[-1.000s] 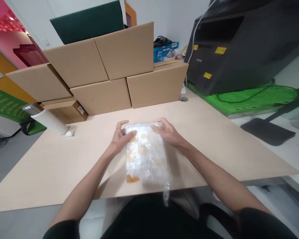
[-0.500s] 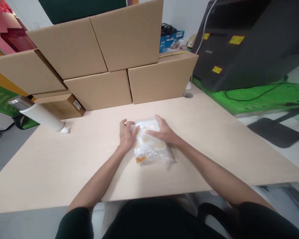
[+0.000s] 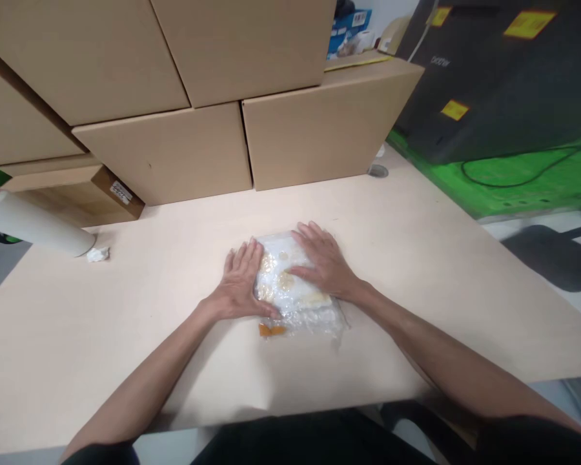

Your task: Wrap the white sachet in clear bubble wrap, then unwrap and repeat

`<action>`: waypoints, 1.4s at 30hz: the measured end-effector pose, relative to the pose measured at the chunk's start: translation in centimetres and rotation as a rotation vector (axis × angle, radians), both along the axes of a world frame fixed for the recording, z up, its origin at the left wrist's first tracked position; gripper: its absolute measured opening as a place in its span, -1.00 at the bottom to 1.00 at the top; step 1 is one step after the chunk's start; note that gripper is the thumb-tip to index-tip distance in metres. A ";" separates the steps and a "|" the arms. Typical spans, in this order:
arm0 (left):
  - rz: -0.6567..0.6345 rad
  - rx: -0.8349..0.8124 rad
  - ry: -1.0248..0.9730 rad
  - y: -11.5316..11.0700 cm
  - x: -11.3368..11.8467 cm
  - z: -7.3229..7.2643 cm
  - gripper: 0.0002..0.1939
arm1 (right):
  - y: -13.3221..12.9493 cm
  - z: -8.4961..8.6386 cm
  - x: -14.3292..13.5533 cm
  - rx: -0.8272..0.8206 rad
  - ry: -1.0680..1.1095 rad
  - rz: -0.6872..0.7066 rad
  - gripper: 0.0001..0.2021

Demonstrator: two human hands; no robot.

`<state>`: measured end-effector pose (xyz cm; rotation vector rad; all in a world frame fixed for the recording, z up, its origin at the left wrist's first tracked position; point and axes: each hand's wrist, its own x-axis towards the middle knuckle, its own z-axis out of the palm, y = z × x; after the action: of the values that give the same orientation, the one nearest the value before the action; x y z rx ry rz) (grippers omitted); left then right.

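A flat package in clear plastic wrap (image 3: 286,281) lies on the table in front of me, white inside with round yellowish patches. An orange bit shows at its near left corner, where loose plastic bunches up. My left hand (image 3: 242,282) rests along the package's left side, fingers stretched out and the thumb touching the near edge. Across its upper right part lies my right hand (image 3: 325,261), fingers extended and the thumb pointing over the middle. Neither hand is wrapped round the package.
Stacked cardboard boxes (image 3: 310,142) wall off the back of the pale wooden table (image 3: 150,349). At the left a white bottle (image 3: 43,226) stands beside a crumpled white scrap (image 3: 98,254). A dark Brother machine (image 3: 479,97) sits on a green surface (image 3: 527,187) at the right.
My fingers have gone from curled at the package's sides to stretched flat on it. The left hand's thumb has moved to the near edge. My view has tilted down and come closer.
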<state>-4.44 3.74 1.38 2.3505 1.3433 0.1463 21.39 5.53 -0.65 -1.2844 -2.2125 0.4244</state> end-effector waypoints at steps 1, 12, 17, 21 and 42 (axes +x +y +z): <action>-0.016 0.008 -0.004 0.1 -0.1 -0.1 0.57 | 0.1 0.1 0.2 -0.015 0.003 0.023 -0.23; -0.056 0.052 -0.010 -0.1 -0.2 -0.8 0.54 | 0.0 0.2 1.0 -0.096 0.022 0.072 -0.21; -0.026 0.030 -0.010 -0.1 -0.1 -0.4 0.51 | 0.2 0.3 0.8 -0.103 0.011 0.058 -0.20; 0.002 0.043 0.007 0.0 -0.1 0.0 0.49 | 0.3 0.3 0.6 -0.098 0.003 0.042 -0.20; -0.185 0.326 0.195 -5.4 3.9 0.7 -0.03 | 1.4 0.4 0.3 -0.143 0.244 0.045 -0.24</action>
<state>-0.55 -1.67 2.12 2.8132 1.2571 0.0872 21.69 6.94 -0.29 -1.1864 -2.0383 0.7287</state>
